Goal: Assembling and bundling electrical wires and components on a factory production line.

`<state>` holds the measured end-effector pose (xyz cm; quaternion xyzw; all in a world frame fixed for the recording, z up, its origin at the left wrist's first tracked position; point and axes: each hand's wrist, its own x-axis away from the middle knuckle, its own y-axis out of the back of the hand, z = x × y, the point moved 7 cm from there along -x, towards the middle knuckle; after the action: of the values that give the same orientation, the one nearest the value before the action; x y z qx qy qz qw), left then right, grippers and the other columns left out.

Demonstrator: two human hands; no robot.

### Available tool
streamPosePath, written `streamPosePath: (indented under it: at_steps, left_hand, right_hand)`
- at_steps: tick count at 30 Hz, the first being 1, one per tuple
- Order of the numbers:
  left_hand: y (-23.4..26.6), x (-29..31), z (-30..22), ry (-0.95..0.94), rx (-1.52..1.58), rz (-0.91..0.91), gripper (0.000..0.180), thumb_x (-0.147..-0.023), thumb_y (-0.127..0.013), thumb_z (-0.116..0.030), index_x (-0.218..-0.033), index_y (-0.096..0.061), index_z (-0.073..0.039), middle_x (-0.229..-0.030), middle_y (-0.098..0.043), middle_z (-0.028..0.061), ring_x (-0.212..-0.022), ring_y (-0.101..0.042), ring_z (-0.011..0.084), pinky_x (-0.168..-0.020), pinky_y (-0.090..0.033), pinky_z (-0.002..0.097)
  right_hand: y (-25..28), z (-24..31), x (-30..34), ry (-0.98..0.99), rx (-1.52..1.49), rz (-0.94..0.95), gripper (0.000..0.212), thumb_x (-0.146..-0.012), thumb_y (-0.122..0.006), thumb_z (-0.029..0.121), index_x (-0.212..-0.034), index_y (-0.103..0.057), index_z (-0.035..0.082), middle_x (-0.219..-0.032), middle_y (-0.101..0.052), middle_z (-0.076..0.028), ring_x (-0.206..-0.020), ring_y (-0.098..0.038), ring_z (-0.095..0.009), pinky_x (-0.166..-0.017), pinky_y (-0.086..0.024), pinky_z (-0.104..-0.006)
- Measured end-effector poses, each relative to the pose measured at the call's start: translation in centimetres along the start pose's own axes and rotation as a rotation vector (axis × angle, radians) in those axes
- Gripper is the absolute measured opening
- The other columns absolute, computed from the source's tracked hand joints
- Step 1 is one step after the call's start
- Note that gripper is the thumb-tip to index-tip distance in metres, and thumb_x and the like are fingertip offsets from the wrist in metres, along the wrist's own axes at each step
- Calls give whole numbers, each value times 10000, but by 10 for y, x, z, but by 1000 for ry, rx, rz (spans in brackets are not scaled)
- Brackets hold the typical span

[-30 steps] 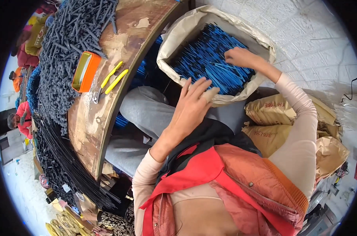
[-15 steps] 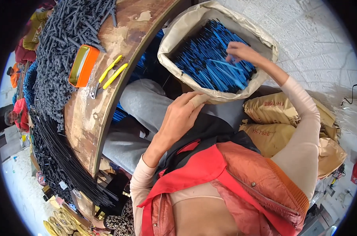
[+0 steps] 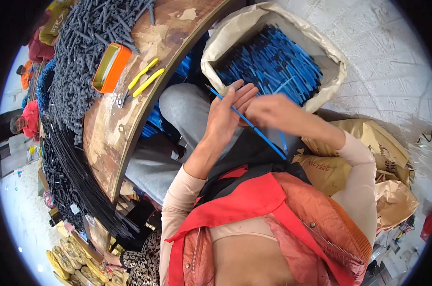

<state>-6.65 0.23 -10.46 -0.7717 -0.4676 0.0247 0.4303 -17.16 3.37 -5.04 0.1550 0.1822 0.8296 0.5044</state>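
A thin blue stick (image 3: 261, 132) with a dark tip slants across my left hand (image 3: 221, 114), between the thumb and the fingers. Its lower end reaches over my lap. My right hand (image 3: 275, 110) is beside it on the right, smeared by motion, its fingers hard to make out. Another short blue piece (image 3: 283, 141) shows just below that hand; whether the hand grips it is unclear. Behind both hands stands an open pale sack (image 3: 337, 62) filled with many blue sticks (image 3: 287, 62) like the one in my left hand.
A worn wooden table (image 3: 109, 162) curves along my left. On it are a heap of grey ridged parts (image 3: 78, 86), an orange box (image 3: 116, 69), yellow-handled pliers (image 3: 147, 83) and long black rods (image 3: 78, 176). Brown paper sacks (image 3: 330, 171) lie at my right. Other people sit beyond the table.
My right hand has come out of the sack toward my left hand. The left has left the sack's rim and turned, and a blue stick now lies in it.
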Motion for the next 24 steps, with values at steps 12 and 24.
streamPosePath:
  at_steps: [12, 24]
  left_hand:
    - [-6, 15, -10, -253, -25, -158, 371, -1045, -382, -174, -1316, -388, 80, -1289, -536, 244, -1219, -547, 317, -1075, -420, 422]
    - [-19, 18, -56, -446, -301, -225, 353, -920, -662, -141, -1215, -593, 41, -1058, -646, 75, -870, -615, 122, -787, -500, 268]
  right_hand:
    - [7, -68, 15, -442, -547, -120, 256, -932, -609, 261, -855, -669, 24, -655, -593, 1, -556, -494, -59, -518, -392, -231]
    - [-2, -22, 10, -233, -303, -171, 178, -878, -692, 188, -861, -679, 11, -560, -515, 0, -487, -500, -78, -449, -351, -245]
